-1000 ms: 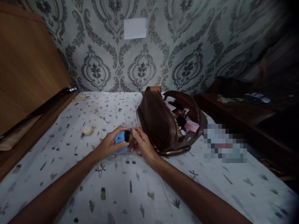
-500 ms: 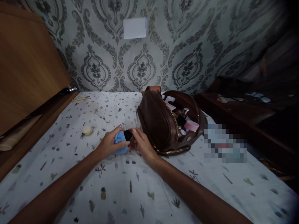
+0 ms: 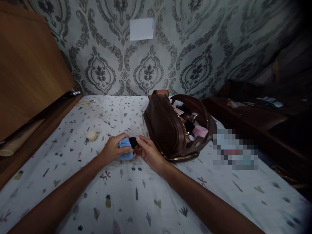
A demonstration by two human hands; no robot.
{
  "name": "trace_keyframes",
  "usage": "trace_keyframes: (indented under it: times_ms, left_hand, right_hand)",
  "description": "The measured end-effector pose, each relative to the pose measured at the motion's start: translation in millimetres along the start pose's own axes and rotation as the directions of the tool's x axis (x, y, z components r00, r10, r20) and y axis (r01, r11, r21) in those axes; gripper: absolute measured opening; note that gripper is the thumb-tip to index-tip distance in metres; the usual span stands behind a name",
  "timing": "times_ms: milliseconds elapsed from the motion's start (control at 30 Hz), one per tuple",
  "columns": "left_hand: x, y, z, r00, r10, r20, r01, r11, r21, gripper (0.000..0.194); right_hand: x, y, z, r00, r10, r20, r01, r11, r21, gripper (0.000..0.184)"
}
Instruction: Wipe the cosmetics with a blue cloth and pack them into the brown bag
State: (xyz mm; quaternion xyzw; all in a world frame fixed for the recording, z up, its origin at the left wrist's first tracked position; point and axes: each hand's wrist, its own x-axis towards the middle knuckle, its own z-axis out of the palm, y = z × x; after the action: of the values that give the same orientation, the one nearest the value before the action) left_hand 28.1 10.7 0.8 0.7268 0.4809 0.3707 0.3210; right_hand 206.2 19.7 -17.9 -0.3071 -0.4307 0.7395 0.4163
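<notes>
My left hand is closed around a bunched blue cloth, its thumb and fingers pressing the cloth against a small dark cosmetic container. My right hand pinches the other side of this container with thumb and fingertips. The container looks black with a hint of gold at its lower edge; its exact kind is unclear and fingers cover part of it. Right behind my right hand sits an unzipped brown cosmetic bag, filled with several make-up items, among them a pink round container and a dark bottle with a shiny cap.
A white patterned sheet covers the surface. To the left lie a small cream-coloured round item and a thin brush-like stick. A wooden panel borders the left, a patterned wall the back. A pixelated patch lies right.
The fingers of my right hand have shifted slightly along the dark container's edge. Both hands stay at nearly the same spot, still holding the cloth and container.
</notes>
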Motion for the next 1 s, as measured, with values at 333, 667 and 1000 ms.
trace_keyframes:
  times_ms: [333,667,1000]
  left_hand:
    - [-2.0,-5.9,-2.0,0.998,0.017,0.059,-0.014,0.999,-0.047,0.048]
    - [-0.4,-5.6,0.4,0.999,0.025,-0.024,-0.025,1.0,0.011,0.045]
    - [-1.5,-1.8,4.5,0.998,0.024,-0.058,-0.022,0.999,0.047,0.049]
  right_hand:
    - [-1.2,-1.5,-0.3,0.998,0.017,0.052,-0.025,0.989,0.147,0.034]
    - [2.3,6.0,-3.6,1.0,0.018,0.014,-0.021,0.959,0.281,0.031]
    - [2.6,0.7,-4.1,0.993,-0.112,-0.023,0.114,0.961,0.253,0.046]
